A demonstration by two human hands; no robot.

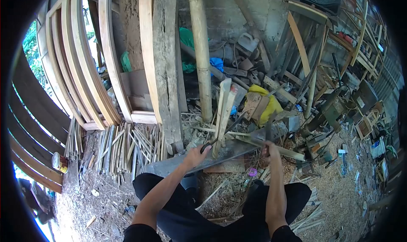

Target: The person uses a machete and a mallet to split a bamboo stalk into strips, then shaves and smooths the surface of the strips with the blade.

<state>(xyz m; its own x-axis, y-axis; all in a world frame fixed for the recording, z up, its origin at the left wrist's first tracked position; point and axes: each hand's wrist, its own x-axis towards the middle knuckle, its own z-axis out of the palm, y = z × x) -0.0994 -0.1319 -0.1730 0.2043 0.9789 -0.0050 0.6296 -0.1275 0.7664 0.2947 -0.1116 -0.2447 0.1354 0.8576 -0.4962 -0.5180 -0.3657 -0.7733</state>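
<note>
My left hand [196, 158] is closed around the black handle of a slim dark tool [220, 136], whose kind I cannot make out. It is over a grey plank [167, 165] that lies slantwise in front of my knees. My right hand [268, 152] is wrapped round the grip of what looks like a machete, its dark blade [269, 129] pointing up and away from me. Pale wooden stakes [222, 113] stand upright beyond my left hand. A light wood strip [288, 153] lies beside my right hand.
Bundles of thin wood strips [123, 149] lie at left below leaning wooden frames [91, 72]. A bamboo pole [199, 51] and a weathered post [165, 68] rise ahead. A yellow bag [271, 108], scrap wood and machinery [328, 115] crowd the right. Shavings cover the floor.
</note>
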